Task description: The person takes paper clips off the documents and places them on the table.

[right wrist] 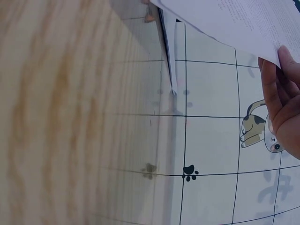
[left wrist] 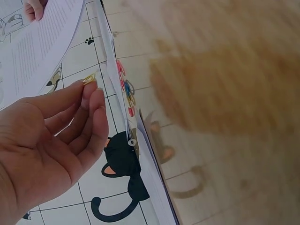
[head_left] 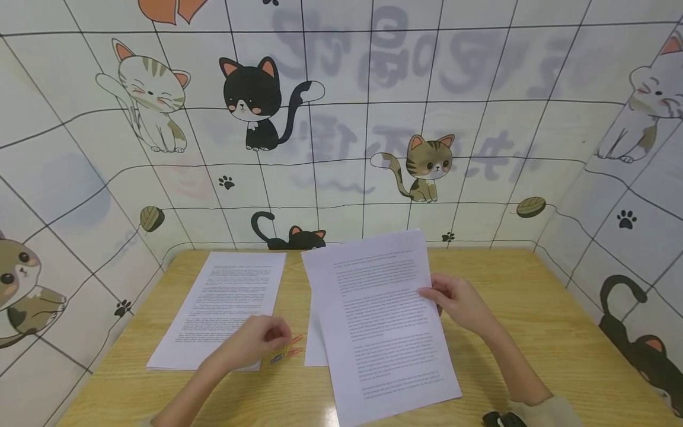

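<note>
Cat-print walls around wooden desk [head_left: 533, 308]. Right hand [head_left: 459, 302] pinches printed sheets [head_left: 381, 320] at 3 o'clock edge, tilted up for clipping. Left hand [head_left: 256, 341] pinches yellow paper clip [left wrist: 88, 78] in fingertips, above loose clips [head_left: 288, 350]. Second stack [head_left: 224, 308] flat at 10 o'clock.

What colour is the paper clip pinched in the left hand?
Yellow paper clip, clearest in the left wrist view.

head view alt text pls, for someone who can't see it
A person's right hand holds up printed sheets over a wooden table while the left hand pinches a paper clip beside a few coloured clips. A second printed stack lies flat to the left, and cartoon-cat panels wall the table.
</note>
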`<control>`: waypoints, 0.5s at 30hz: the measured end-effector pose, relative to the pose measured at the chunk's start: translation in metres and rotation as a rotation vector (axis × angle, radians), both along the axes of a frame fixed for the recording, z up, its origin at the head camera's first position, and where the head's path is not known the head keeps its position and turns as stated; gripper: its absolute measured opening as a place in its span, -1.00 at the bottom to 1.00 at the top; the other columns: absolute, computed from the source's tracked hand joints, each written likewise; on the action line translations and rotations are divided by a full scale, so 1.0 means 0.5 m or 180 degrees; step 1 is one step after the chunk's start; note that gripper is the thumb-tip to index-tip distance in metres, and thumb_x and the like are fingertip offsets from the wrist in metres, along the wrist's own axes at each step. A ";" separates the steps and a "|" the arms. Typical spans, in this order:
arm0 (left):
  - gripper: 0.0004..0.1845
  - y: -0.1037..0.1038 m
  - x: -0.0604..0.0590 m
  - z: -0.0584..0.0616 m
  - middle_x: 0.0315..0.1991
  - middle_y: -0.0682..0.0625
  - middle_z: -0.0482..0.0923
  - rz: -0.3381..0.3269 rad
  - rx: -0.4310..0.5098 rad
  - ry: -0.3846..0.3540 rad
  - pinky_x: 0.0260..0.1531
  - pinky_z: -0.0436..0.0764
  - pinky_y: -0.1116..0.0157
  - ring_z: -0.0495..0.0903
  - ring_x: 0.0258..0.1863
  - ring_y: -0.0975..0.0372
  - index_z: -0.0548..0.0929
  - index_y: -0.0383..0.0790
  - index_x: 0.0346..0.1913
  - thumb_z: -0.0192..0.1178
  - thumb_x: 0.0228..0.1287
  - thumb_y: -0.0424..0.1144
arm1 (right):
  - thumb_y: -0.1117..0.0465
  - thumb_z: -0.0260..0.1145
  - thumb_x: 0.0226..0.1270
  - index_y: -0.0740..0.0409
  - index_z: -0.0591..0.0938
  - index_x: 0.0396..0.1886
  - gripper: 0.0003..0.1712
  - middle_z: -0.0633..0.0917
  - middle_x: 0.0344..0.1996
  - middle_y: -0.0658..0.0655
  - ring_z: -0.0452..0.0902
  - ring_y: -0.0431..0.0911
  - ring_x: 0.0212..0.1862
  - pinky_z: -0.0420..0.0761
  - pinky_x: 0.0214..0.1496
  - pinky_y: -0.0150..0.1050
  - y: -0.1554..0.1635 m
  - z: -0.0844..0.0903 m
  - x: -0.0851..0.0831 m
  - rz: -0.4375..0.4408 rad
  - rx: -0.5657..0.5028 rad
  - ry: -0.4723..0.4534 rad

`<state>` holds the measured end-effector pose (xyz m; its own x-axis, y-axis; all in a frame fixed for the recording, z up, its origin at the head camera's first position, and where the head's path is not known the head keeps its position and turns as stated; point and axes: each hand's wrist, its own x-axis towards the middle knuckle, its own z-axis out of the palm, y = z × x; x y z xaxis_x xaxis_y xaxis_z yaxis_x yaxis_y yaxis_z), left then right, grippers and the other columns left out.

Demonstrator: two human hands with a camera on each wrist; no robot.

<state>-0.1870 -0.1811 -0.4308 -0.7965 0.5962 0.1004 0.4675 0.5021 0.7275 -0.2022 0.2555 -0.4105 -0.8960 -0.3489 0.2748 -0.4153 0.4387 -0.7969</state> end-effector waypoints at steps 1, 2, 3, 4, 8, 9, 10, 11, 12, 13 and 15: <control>-0.95 -0.001 0.000 -0.001 -0.46 0.10 0.62 -0.0022 -0.0027 -0.0027 -0.43 0.54 0.40 0.50 -0.47 0.42 0.68 -0.20 -0.30 0.31 0.34 -0.35 | 0.33 0.26 0.48 0.29 0.66 -0.02 -0.82 0.75 -0.36 0.07 0.59 -0.09 -0.53 0.59 -0.51 -0.25 0.000 0.000 0.000 -0.0004 0.0007 0.0002; -0.95 -0.002 0.000 -0.001 -0.48 0.11 0.60 -0.0044 -0.0063 -0.0070 -0.44 0.53 0.40 0.49 -0.49 0.42 0.68 -0.20 -0.31 0.31 0.33 -0.35 | 0.33 0.26 0.48 0.28 0.66 -0.03 -0.83 0.75 -0.37 0.07 0.59 -0.10 -0.53 0.60 -0.51 -0.25 0.000 0.000 0.000 -0.0008 0.0015 0.0007; -0.95 -0.003 0.000 -0.002 -0.49 0.12 0.59 -0.0065 -0.0096 -0.0110 -0.45 0.53 0.40 0.48 -0.50 0.43 0.69 -0.20 -0.31 0.31 0.33 -0.36 | 0.32 0.26 0.48 0.28 0.66 -0.03 -0.84 0.75 -0.37 0.06 0.59 -0.10 -0.53 0.60 -0.51 -0.24 0.000 0.000 0.000 -0.0011 0.0023 0.0012; -0.95 -0.003 0.000 -0.003 -0.50 0.13 0.59 -0.0090 -0.0128 -0.0150 -0.45 0.52 0.40 0.48 -0.51 0.43 0.69 -0.20 -0.32 0.31 0.32 -0.37 | 0.32 0.26 0.49 0.28 0.66 -0.04 -0.84 0.75 -0.38 0.06 0.59 -0.10 -0.53 0.60 -0.51 -0.24 0.000 0.000 0.000 -0.0014 0.0031 0.0016; -0.94 -0.006 0.001 -0.006 -0.51 0.16 0.59 -0.0152 -0.0248 -0.0268 -0.46 0.52 0.41 0.49 -0.52 0.43 0.70 -0.19 -0.33 0.31 0.29 -0.40 | 0.33 0.26 0.48 0.28 0.66 -0.06 -0.85 0.75 -0.39 0.05 0.59 -0.10 -0.54 0.60 -0.52 -0.21 0.001 -0.001 0.000 -0.0017 0.0040 0.0032; -0.94 -0.006 0.001 -0.007 -0.50 0.16 0.59 -0.0160 -0.0263 -0.0271 -0.45 0.53 0.41 0.49 -0.51 0.43 0.70 -0.19 -0.33 0.32 0.28 -0.40 | 0.33 0.26 0.48 0.28 0.66 -0.06 -0.85 0.75 -0.39 0.05 0.59 -0.10 -0.54 0.60 -0.52 -0.21 0.001 -0.001 0.000 -0.0015 0.0041 0.0035; -0.94 -0.007 0.001 -0.007 -0.49 0.16 0.60 -0.0176 -0.0264 -0.0279 -0.45 0.53 0.41 0.49 -0.50 0.43 0.70 -0.19 -0.34 0.32 0.27 -0.40 | 0.33 0.26 0.48 0.28 0.66 -0.06 -0.85 0.75 -0.38 0.05 0.59 -0.10 -0.54 0.61 -0.52 -0.21 0.001 -0.001 0.000 -0.0011 0.0039 0.0039; -0.94 -0.007 0.001 -0.006 -0.49 0.16 0.60 -0.0178 -0.0270 -0.0296 -0.44 0.53 0.41 0.50 -0.50 0.43 0.70 -0.20 -0.34 0.33 0.27 -0.40 | 0.33 0.26 0.48 0.28 0.66 -0.05 -0.85 0.75 -0.38 0.05 0.59 -0.10 -0.54 0.61 -0.52 -0.20 0.001 -0.001 0.000 -0.0008 0.0039 0.0042; -0.94 -0.007 0.001 -0.006 -0.48 0.16 0.61 -0.0187 -0.0269 -0.0303 -0.44 0.53 0.41 0.50 -0.49 0.42 0.70 -0.20 -0.34 0.33 0.27 -0.40 | 0.33 0.26 0.48 0.28 0.66 -0.05 -0.85 0.75 -0.38 0.06 0.60 -0.10 -0.54 0.61 -0.52 -0.20 0.002 -0.001 0.000 -0.0005 0.0037 0.0043; -0.94 -0.007 0.002 -0.005 -0.48 0.16 0.61 -0.0188 -0.0273 -0.0310 -0.44 0.53 0.41 0.49 -0.49 0.42 0.70 -0.20 -0.34 0.34 0.27 -0.40 | 0.33 0.26 0.48 0.29 0.66 -0.05 -0.85 0.75 -0.38 0.06 0.60 -0.10 -0.54 0.61 -0.52 -0.20 0.002 -0.001 0.000 -0.0002 0.0034 0.0044; -0.94 -0.006 0.002 -0.004 -0.48 0.16 0.60 -0.0192 -0.0280 -0.0324 -0.43 0.53 0.40 0.49 -0.48 0.41 0.70 -0.20 -0.35 0.35 0.27 -0.39 | 0.33 0.26 0.48 0.29 0.66 -0.04 -0.84 0.75 -0.37 0.06 0.60 -0.10 -0.53 0.62 -0.51 -0.19 0.001 -0.001 0.000 0.0009 0.0023 0.0044</control>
<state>-0.1857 -0.1842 -0.4326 -0.7623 0.6463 -0.0339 0.4248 0.5392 0.7271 -0.2022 0.2562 -0.4109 -0.8911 -0.3533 0.2847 -0.4275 0.4434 -0.7878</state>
